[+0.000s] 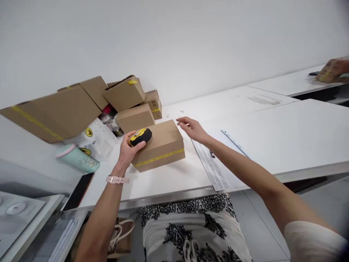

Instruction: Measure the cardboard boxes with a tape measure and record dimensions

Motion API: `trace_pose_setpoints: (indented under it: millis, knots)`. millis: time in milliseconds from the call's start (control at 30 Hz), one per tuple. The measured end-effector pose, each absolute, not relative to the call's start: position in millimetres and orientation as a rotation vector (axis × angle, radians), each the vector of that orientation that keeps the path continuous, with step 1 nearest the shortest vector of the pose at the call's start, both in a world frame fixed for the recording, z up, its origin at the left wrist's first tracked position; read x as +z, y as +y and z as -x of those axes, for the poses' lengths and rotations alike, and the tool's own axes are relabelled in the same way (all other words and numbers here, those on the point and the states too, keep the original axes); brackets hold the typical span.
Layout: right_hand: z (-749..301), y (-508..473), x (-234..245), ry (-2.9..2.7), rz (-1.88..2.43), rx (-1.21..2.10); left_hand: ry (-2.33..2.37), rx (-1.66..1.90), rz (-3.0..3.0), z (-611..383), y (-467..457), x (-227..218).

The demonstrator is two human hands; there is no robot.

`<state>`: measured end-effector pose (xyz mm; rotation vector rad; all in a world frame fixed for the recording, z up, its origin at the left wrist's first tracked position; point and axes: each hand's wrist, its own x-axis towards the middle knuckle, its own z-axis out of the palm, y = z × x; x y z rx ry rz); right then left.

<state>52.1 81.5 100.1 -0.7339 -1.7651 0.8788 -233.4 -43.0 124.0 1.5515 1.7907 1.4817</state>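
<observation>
Right now, from the head camera, I have my left hand wrapped around a yellow and black tape measure, fingers closed on it, up against the left end of a brown cardboard box. That box lies on the white table in front of me, a yellow strip running along its near side. My right hand hangs near the box's far right corner, fingers loosely bent with a narrow gap between them and the thumb. Below my right forearm, printed sheets lie on the table, with a blue-edged ruler beside them. To the left, more boxes are piled against the wall, and a pale green bottle lies tilted before them. At the far right, another person's hand touches a taped package.
</observation>
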Motion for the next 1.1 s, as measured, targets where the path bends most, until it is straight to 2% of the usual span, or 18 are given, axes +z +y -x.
trace_pose_setpoints:
  millis: [167, 267, 333, 700, 833, 933, 1100]
  knots:
    - [2, 45, 141, -1.716, 0.514, 1.594, 1.063, 1.497, -1.380, 225, -79, 129]
    - [13, 27, 150, -1.643, 0.429, 2.027, 0.880, 1.460, -1.273, 211, -103, 132]
    - [14, 17, 153, -1.575, 0.470, 2.155, 0.853, 1.479, -1.221, 205, -114, 134]
    - [15, 15, 164, -1.456, 0.738, 2.099, 0.961, 1.455, -0.952, 213, -115, 149]
    - [-9, 57, 168, -1.336, 0.642, 1.883, 1.038, 1.605, -0.815, 242, -107, 169]
    - [-32, 93, 157, -1.236, 0.709, 1.697, 1.158, 1.686, -0.774, 277, -102, 176]
    - [-43, 118, 114, -1.131, 0.868, 1.609, 1.400, 1.715, -0.627, 325, -99, 164]
